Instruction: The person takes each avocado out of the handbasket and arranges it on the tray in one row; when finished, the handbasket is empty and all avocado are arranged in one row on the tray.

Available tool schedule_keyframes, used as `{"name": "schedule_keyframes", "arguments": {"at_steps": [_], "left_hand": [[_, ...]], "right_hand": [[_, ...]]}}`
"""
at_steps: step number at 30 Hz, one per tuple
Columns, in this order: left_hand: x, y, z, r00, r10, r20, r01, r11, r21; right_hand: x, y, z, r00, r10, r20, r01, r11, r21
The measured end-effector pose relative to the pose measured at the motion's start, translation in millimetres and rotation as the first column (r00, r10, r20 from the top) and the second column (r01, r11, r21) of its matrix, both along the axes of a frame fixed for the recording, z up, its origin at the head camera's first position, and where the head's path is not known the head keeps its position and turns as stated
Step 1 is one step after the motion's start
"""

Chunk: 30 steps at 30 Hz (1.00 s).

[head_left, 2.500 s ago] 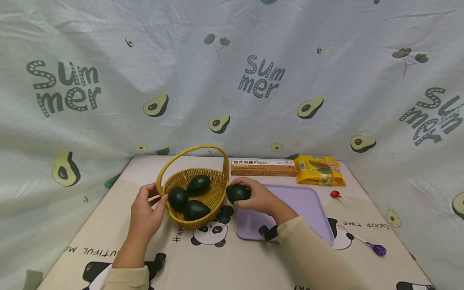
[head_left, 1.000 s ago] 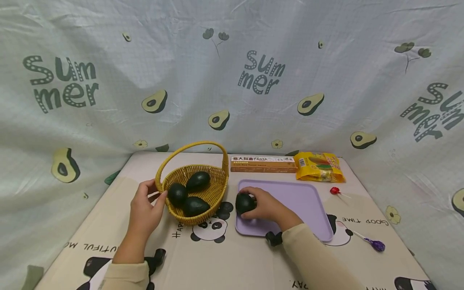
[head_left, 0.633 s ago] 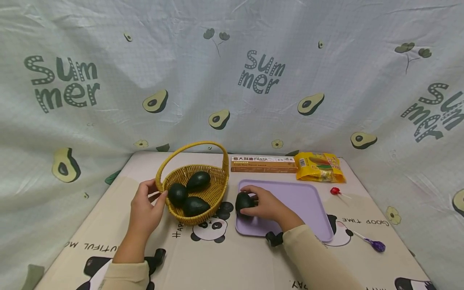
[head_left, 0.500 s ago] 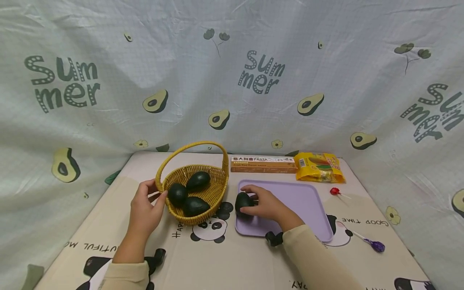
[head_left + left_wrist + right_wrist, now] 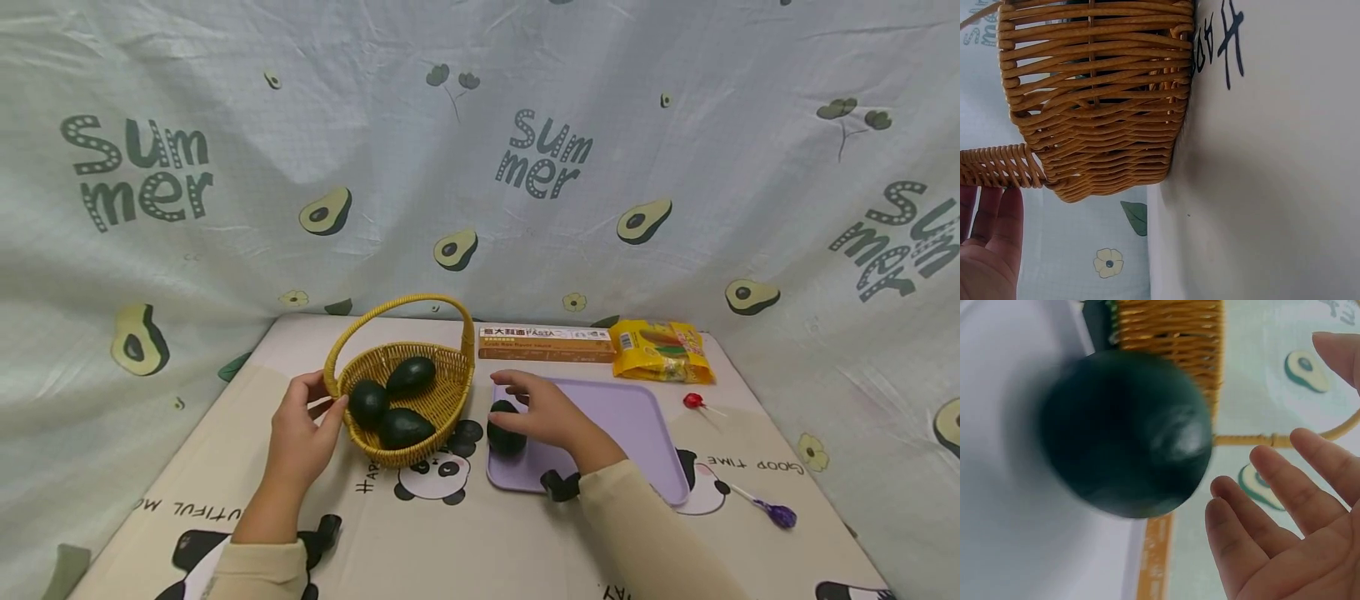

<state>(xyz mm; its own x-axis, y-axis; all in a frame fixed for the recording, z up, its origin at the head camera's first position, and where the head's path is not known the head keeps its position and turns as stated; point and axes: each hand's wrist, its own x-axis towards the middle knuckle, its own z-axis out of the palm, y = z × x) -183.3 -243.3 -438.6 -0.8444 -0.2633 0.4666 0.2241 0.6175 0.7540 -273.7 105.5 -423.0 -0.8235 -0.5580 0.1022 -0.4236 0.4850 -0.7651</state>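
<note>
In the head view, a yellow wicker basket (image 5: 444, 400) with a tall arched handle holds three dark green avocados (image 5: 406, 429). My left hand (image 5: 302, 433) holds the basket at the left foot of its handle, thumb in front and fingers behind; the left wrist view shows those fingers against the woven handle (image 5: 999, 165). Another dark avocado (image 5: 506, 440) rests on the left part of a lilac tray (image 5: 615, 421). Just above it is my right hand (image 5: 546, 414), fingers spread. In the right wrist view, a gap separates the fingertips from the avocado (image 5: 1125, 434).
Behind the tray lies a long pasta box (image 5: 546, 344), with a yellow snack bag (image 5: 662, 352) to its right. A red lollipop (image 5: 694, 401) and a purple lollipop (image 5: 780, 515) lie right of the tray. A printed curtain (image 5: 390, 150) hangs behind the table.
My right hand has carried the avocado from beside the basket to the tray, set it down, released it and lifted slightly. My left hand has stayed at the basket handle.
</note>
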Motion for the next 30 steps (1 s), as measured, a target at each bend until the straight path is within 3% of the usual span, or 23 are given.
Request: {"name": "schedule_keyframes", "arguments": {"at_steps": [14, 21, 30], "left_hand": [[-1.7, 2.6, 1.4, 1.0, -0.001, 0.009, 0.001, 1.0, -0.012], [2.2, 0.9, 1.3, 1.0, 0.007, 0.015, -0.007, 1.0, -0.023], [2.4, 0.2, 1.6, 1.0, 0.002, 0.017, -0.002, 1.0, -0.031]], "right_hand": [[-3.3, -25, 32.2, 0.996, 0.085, -0.01, -0.085, 0.996, 0.036], [-4.9, -41, 39.5, 0.986, 0.164, 0.011, -0.164, 0.986, 0.038], [-9.0, -57, 42.1, 0.979, 0.19, 0.072, -0.194, 0.98, 0.053]]}}
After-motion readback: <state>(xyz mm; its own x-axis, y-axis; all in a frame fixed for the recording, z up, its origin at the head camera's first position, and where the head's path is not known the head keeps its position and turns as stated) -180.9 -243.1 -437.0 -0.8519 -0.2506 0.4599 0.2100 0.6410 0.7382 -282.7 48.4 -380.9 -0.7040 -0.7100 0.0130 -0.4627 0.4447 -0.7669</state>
